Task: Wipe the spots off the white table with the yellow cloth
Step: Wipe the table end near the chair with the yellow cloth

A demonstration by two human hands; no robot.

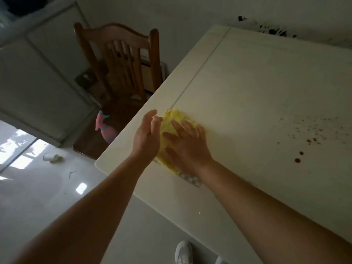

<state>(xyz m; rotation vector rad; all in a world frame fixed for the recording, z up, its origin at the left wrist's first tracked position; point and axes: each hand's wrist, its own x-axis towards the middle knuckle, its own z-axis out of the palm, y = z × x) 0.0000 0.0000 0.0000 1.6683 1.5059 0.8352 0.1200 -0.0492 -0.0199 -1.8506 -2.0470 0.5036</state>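
Observation:
A bunched yellow cloth (176, 117) lies on the white table (257, 88) near its left edge. My right hand (187, 145) rests flat on top of the cloth, fingers spread. At the cloth's left side my left hand (147, 134) stands edge-on, fingers loosely curled, touching the cloth's rim. A grey checked corner (190, 179) of the cloth sticks out under my right wrist. Brown spots (312, 136) are scattered on the table to the right of the cloth, with two larger drops (299, 157) nearer me. Black splatter (274, 31) marks the far edge by the wall.
A wooden chair (122, 60) stands at the table's left side with a pink and blue toy (104, 126) on its seat. My white shoe (183, 252) shows on the floor below the table's near edge. Small litter (52, 157) lies on the floor at left.

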